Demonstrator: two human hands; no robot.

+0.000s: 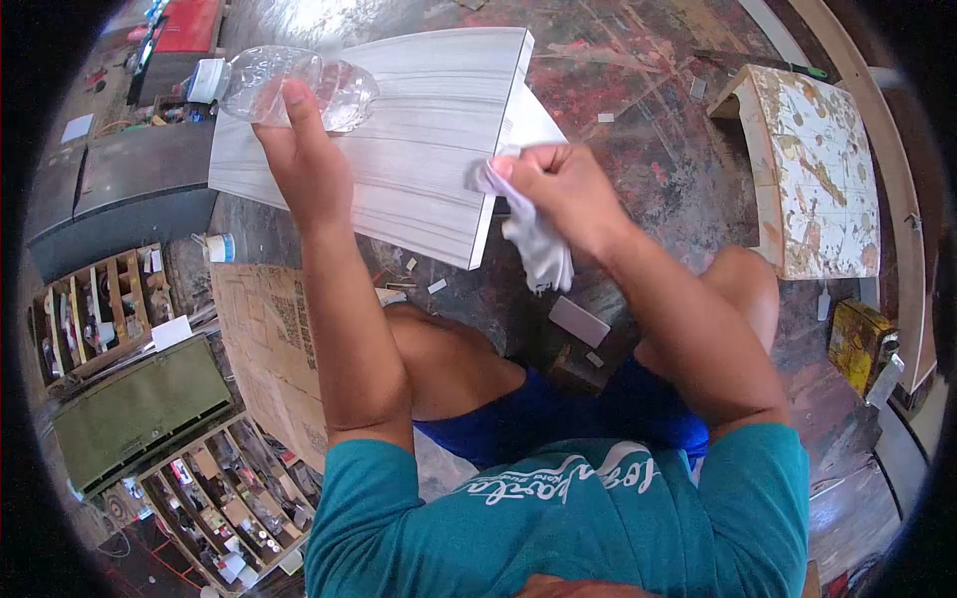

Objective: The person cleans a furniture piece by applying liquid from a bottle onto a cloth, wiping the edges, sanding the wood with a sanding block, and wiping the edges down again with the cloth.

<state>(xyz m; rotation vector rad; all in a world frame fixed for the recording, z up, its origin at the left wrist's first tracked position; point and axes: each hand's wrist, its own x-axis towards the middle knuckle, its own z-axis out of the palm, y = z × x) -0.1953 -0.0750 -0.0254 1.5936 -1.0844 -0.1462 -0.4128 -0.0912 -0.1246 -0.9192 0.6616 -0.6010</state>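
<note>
1. Step in hand, as I judge it: wiping the rim of the board (419, 140); the cloth (543, 249) meets the board's right edge, between its upper and lower right corners, and the rest of it hangs down past that edge.
2. Right hand (563, 194): thumb and fingers pinch the bunched cloth at the edge; the fingers behind are partly hidden.
3. Left hand (304, 149): wrapped round the bottle (339, 95), thumb on the near side; the bottle lies sideways over the board's upper left part, cap (207, 81) pointing out past the left end; whether bottle and board touch, I cannot tell.
4. The board sits tilted ahead of the knees, its lower right corner nearest the body; what bears its weight is mostly out of sight.
5. What the next move calls for, in my judgement: a firm pinch, the pad of cloth kept flat to the edge, and a stroke along it towards a corner; the bottle needs a steady grip, clear of the stroke; a loose cloth tail could snag at the corner.
</note>
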